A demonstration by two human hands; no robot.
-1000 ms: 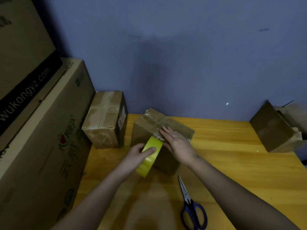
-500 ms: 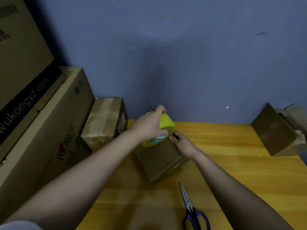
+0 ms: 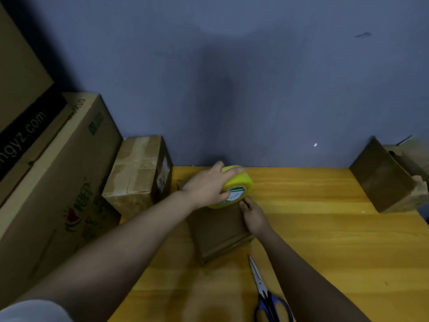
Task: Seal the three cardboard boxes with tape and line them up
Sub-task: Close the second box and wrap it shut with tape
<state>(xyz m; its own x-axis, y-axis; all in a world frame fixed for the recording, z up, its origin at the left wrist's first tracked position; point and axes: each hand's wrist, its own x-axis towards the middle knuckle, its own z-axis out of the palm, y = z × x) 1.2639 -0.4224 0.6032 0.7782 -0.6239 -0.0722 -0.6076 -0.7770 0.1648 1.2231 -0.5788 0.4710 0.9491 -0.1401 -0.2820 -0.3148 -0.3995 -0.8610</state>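
- Now the left hand (image 3: 206, 185) grips the yellow tape roll (image 3: 236, 185), fingers curled over its rim, at the far end of the middle box (image 3: 218, 231)
- right hand (image 3: 254, 217) rests on that box's right edge, fingers fairly straight, holding nothing
- taped box (image 3: 137, 173) stands left; a third box (image 3: 380, 175) far right on the wooden table (image 3: 325, 240)
- scissors (image 3: 267, 296) lie near the front edge

Left hand (image 3: 206, 185) grips tape roll (image 3: 236, 187) over box (image 3: 218, 231); right hand (image 3: 254, 217) steadies box.

Left hand (image 3: 205, 187) reaches forward, fingers curled in a grip; right hand (image 3: 254, 217) lies flat, fingers extended.
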